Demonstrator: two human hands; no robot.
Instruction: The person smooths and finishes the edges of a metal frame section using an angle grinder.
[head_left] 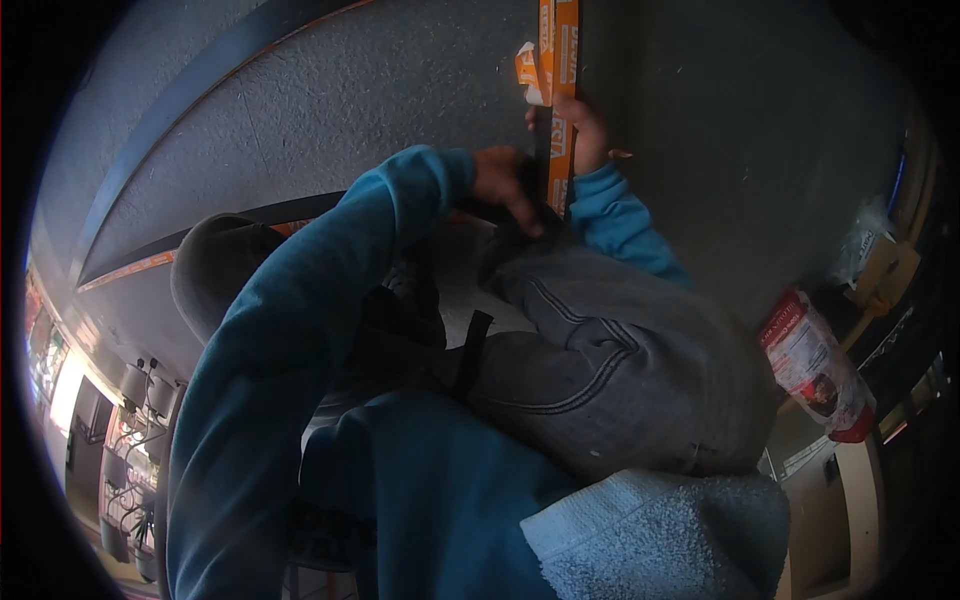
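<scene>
A long strip with orange film and white lettering (561, 150) runs down from the top middle of the head view to my legs. A torn, curled flap of orange and white film (533, 72) sticks out at its left side. My right hand (588, 132) is closed around the strip, just below that flap. My left hand (502, 182) is at the strip's lower part, beside a dark shape near my knee. Its fingers are bent and partly in shadow, and whatever they hold, if anything, is hidden.
My bent legs in grey trousers (640, 390) fill the middle. A light blue towel (670, 535) lies across my lap. At right are a red and white bag (815, 365) and a cardboard piece (885, 270). A curved dark strip (150, 150) lies on the grey floor (330, 110).
</scene>
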